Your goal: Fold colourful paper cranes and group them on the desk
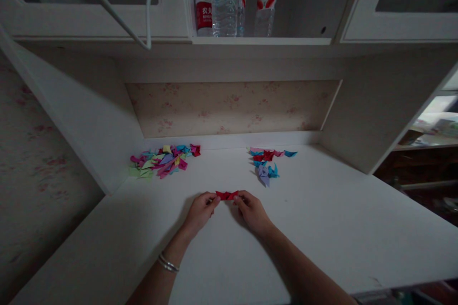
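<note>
A small folded red paper piece is stretched level between my two hands, just over the white desktop. My left hand, with silver bangles on its wrist, pinches the left end between thumb and fingers. The right end is pinched by my right hand. Beyond my left hand lies a heap of folded colored papers in pink, green, yellow, blue and red. A smaller group of folded papers lies beyond my right hand, with a lilac folded paper at its near side.
The white desk runs back to a wallpapered panel between side walls. Overhead, a cabinet shelf holds several plastic bottles. A white cable hangs at upper left. Cluttered shelves stand beyond the right side wall.
</note>
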`<action>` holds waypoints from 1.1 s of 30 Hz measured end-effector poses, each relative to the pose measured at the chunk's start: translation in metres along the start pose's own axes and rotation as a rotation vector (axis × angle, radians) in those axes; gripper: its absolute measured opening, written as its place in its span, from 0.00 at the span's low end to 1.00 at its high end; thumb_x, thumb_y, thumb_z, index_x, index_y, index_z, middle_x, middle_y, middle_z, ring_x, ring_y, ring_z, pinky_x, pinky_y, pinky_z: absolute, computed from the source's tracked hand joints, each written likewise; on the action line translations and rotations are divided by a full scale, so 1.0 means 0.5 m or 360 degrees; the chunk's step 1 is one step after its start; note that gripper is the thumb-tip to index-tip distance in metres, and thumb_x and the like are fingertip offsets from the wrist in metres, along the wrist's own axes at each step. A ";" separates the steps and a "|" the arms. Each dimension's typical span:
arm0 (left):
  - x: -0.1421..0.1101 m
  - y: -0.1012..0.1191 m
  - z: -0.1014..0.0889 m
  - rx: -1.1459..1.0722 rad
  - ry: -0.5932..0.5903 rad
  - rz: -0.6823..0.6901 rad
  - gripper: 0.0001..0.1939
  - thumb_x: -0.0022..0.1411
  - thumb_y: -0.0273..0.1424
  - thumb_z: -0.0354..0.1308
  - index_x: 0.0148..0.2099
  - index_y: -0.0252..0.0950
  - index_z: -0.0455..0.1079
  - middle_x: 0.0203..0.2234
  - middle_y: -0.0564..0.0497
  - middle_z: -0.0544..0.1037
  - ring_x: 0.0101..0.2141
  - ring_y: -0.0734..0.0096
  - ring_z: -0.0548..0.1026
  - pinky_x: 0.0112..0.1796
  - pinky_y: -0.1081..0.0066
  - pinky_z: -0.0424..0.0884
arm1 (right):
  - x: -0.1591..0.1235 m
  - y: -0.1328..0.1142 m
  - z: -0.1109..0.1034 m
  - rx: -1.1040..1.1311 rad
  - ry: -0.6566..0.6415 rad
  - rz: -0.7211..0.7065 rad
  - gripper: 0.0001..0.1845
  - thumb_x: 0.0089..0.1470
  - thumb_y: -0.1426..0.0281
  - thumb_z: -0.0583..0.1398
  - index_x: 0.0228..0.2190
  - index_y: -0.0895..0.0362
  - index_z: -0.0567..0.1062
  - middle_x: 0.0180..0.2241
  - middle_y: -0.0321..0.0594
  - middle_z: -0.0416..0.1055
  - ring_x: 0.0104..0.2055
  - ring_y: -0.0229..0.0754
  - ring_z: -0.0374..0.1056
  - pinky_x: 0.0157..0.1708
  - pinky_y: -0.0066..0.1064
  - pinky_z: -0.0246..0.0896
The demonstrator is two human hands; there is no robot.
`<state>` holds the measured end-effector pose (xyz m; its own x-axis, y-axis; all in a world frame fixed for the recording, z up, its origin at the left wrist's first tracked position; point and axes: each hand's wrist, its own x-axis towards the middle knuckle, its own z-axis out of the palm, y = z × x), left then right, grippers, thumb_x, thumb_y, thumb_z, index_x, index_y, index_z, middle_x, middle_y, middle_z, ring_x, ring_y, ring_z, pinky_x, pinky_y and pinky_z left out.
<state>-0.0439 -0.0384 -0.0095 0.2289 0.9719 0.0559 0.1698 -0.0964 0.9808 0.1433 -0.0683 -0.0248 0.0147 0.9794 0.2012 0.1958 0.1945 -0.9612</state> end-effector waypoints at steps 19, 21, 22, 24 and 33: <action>0.002 -0.004 -0.004 0.0080 -0.0034 -0.0002 0.25 0.54 0.49 0.55 0.40 0.30 0.73 0.15 0.59 0.62 0.17 0.78 0.59 0.19 0.76 0.53 | -0.001 -0.008 0.000 -0.0013 -0.0034 0.0083 0.19 0.56 0.55 0.54 0.37 0.57 0.73 0.26 0.36 0.69 0.21 0.34 0.61 0.21 0.26 0.54; 0.000 0.003 -0.003 0.0086 -0.0036 -0.0008 0.25 0.54 0.49 0.56 0.39 0.30 0.73 0.15 0.58 0.62 0.17 0.78 0.59 0.19 0.76 0.53 | -0.001 -0.009 0.000 -0.0007 -0.0039 0.0097 0.19 0.56 0.55 0.54 0.36 0.57 0.73 0.26 0.36 0.69 0.21 0.34 0.61 0.20 0.26 0.54; -0.001 0.006 -0.003 0.0092 -0.0038 -0.0014 0.26 0.54 0.49 0.56 0.39 0.30 0.73 0.15 0.58 0.62 0.17 0.77 0.59 0.19 0.76 0.53 | -0.001 -0.009 0.000 -0.0005 -0.0040 0.0100 0.19 0.56 0.55 0.54 0.36 0.57 0.73 0.26 0.36 0.69 0.21 0.34 0.61 0.20 0.26 0.54; -0.003 0.012 -0.003 0.0102 -0.0039 -0.0023 0.26 0.54 0.49 0.56 0.40 0.30 0.73 0.14 0.58 0.62 0.17 0.77 0.59 0.20 0.75 0.53 | 0.000 -0.009 0.000 -0.0005 -0.0041 0.0107 0.19 0.56 0.55 0.54 0.35 0.58 0.73 0.25 0.36 0.69 0.21 0.34 0.61 0.20 0.25 0.53; -0.001 0.010 -0.003 0.0124 -0.0032 -0.0030 0.25 0.56 0.48 0.54 0.40 0.30 0.73 0.14 0.58 0.62 0.17 0.77 0.59 0.20 0.75 0.54 | -0.004 -0.022 -0.002 -0.0068 -0.0025 0.0135 0.18 0.56 0.55 0.54 0.31 0.57 0.72 0.22 0.35 0.67 0.19 0.34 0.58 0.20 0.25 0.51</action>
<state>-0.0447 -0.0390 -0.0046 0.2441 0.9692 0.0331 0.2481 -0.0954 0.9640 0.1419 -0.0722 -0.0146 0.0177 0.9931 0.1162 0.2359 0.1088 -0.9657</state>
